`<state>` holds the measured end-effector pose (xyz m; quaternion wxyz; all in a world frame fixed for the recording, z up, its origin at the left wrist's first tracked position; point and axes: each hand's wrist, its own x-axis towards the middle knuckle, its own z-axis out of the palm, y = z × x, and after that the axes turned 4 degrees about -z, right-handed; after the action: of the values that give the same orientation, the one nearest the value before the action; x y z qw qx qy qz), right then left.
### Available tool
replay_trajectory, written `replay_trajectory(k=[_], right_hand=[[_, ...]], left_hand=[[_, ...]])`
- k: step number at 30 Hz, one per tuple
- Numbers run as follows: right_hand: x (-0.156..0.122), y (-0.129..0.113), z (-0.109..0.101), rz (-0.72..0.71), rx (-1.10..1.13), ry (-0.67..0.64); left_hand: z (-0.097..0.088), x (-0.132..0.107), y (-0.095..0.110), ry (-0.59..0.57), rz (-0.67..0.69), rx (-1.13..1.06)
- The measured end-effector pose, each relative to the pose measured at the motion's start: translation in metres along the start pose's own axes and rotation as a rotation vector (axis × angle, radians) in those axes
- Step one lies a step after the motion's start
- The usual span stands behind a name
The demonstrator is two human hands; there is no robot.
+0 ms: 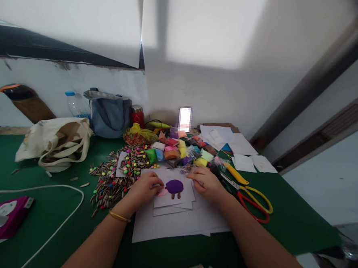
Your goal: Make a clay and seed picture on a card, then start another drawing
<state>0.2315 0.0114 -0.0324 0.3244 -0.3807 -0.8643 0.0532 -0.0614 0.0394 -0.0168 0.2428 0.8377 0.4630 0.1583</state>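
White wall (203, 31), catching a bright patch of light, is rising behind a table w/ a deep-green top (296, 220). Nr the front edge, large white paper sheets (172, 227) are lying flat, w/ small white rectangular cards (188, 195) overlapping on them. On the top card a flat purple oval claylike shape (174, 186) is lying btwn both hands, two short brown strips (172, 196) sticking out below it. Just L of the oval, a flat pale-pink piece (162, 192) is lying.

L hand (146, 188), w/ a thin gold-coloured bangle (119, 216) on the wrist, is bending its fingers down at the pink piece; can't tell if it's gripping or only touching. R hand (208, 183) is sitting by the card's R side, index finger reaching toward the card, others curling loosely; can't tell if anything's pinched.

Beyond the hands, multicoloured packets (171, 154) are lying heaped; striped seeds mixed w/ bright beads (109, 190) are spreading to the L. Scissors w/ yellow & red handles (238, 186) are lying R of the R hand.
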Motion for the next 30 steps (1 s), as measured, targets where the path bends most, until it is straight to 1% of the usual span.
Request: replay_trajectory(k=[2, 4, 7, 12, 17, 22, 30], right_hand=[[0.001, -0.006, 0.001, -0.009, 0.018, -0.059], [0.003, -0.014, 0.002, -0.017, 0.039, -0.11], [0.004, -0.022, 0.003, -0.021, 0.054, -0.137], [0.004, -0.023, 0.006, -0.016, 0.061, -0.139], [0.005, -0.025, 0.012, -0.013, 0.074, -0.139], [0.006, -0.028, 0.013, 0.005, 0.075, -0.16], [0.005, -0.026, 0.016, 0.006, 0.079, -0.159]], left_hand=[[0.003, 0.0, 0.003, 0.006, 0.021, 0.035], [0.005, 0.0, 0.006, -0.008, 0.074, 0.071], [0.005, -0.001, 0.009, -0.01, 0.12, 0.12], [0.004, -0.002, 0.014, 0.017, 0.096, 0.115], [0.014, 0.002, 0.013, 0.059, 0.066, 0.1], [0.022, 0.005, 0.011, 0.083, 0.026, 0.121], [0.021, 0.004, 0.015, 0.092, 0.035, 0.147]])
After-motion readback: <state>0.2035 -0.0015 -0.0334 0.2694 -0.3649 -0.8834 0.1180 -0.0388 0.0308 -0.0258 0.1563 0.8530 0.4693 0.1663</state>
